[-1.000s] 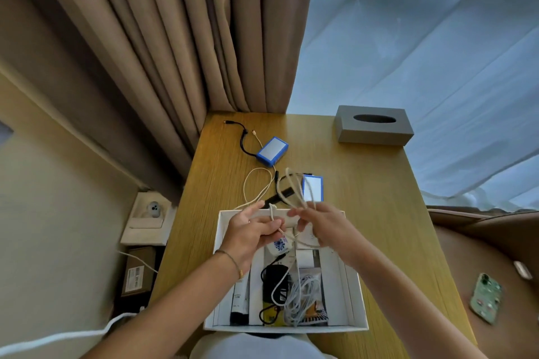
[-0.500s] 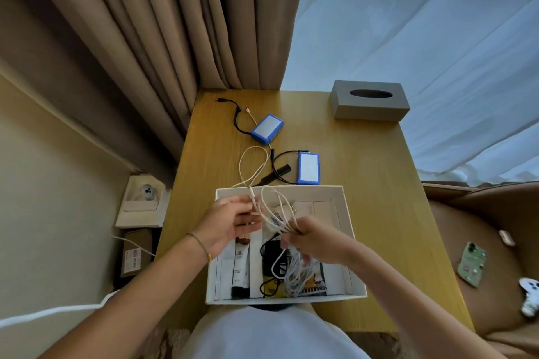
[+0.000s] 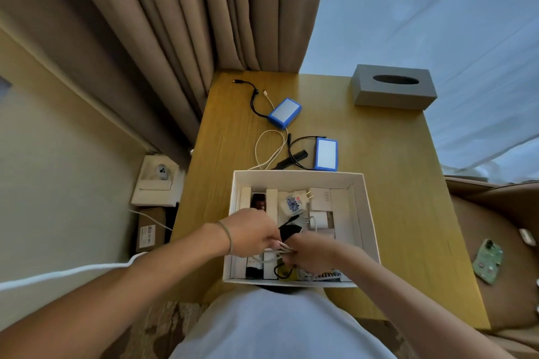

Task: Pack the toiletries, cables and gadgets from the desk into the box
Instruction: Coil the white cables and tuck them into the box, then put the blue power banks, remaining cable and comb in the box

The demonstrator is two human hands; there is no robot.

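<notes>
Down inside the box (image 3: 366, 213), both hands meet over the near compartments, pressing a white cable (image 3: 281, 248) bundle in. Left hand (image 3: 250, 232) curls narrow around the loops; right hand (image 3: 310, 253) pinches the same strands just beside it, fingers closed on them. Best move, I'd say: keep the coil tight and seat it flat so nothing springs back out. Beyond the grip, two blue gadgets (image 3: 284, 112) and more cables wait on the surface (image 3: 393, 154).
</notes>
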